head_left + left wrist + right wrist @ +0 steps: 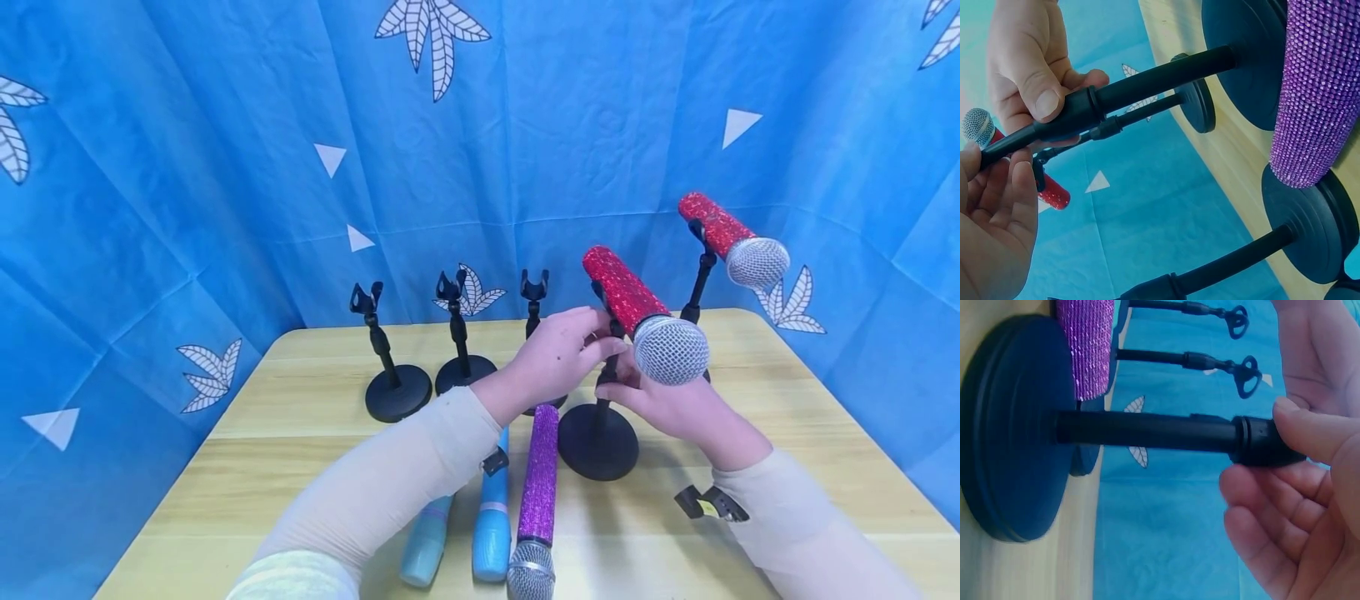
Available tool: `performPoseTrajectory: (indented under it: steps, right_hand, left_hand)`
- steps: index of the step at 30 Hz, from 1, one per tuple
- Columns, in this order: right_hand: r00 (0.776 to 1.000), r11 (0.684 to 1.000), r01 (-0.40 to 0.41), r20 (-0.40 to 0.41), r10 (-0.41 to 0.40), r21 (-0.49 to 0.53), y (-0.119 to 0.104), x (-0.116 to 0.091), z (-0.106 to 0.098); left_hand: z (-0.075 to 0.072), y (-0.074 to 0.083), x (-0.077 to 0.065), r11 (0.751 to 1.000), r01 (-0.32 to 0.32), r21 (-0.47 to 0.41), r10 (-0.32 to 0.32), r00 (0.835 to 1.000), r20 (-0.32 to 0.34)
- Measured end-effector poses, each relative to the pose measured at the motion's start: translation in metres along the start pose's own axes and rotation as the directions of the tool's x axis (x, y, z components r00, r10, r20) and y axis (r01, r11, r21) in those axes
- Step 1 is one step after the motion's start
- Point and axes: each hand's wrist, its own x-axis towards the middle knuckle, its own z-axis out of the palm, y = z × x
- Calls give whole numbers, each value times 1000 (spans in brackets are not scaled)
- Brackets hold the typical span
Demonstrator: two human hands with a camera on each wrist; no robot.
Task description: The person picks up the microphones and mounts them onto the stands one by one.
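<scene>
A black desktop microphone stand stands upright on the table, with a glittery red microphone lying tilted in its clip, silver grille toward me. My left hand pinches the thin upper tube just under the clip, as the left wrist view shows. Lower down, my right hand grips the thick collar of the same stand between thumb and fingers. A purple rhinestone microphone lies left of the stand's base. Beside it lie a blue microphone and a teal one, both partly hidden by my left arm.
Behind on the right, another stand bears a second red microphone. Three stands with bare clips, a left one, a middle one and a right one, form a row behind my left arm. Blue cloth surrounds the wooden table.
</scene>
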Motion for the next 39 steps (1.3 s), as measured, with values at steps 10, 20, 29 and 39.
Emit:
performPoseTrajectory:
  steps: [10, 20, 29, 39]
  right_hand:
    - [997, 999, -18, 74, 14, 51, -3, 0, -1]
    - [990, 990, -117, 91, 110, 80, 1, -1, 4]
    - [993, 996, 58, 101, -65, 67, 10, -3, 8]
    - [984, 986, 74, 149, -96, 148, 13, 0, 5]
  left_hand:
    - [2, -2, -2, 1000, 19, 9, -19, 1000, -2]
    - [5, -4, -3, 1000, 29, -5, -29, 1000, 10]
    - [9, -3, -5, 999, 41, -3, -41, 999, 18]
    - [8, -4, -2, 998, 41, -46, -38, 997, 74]
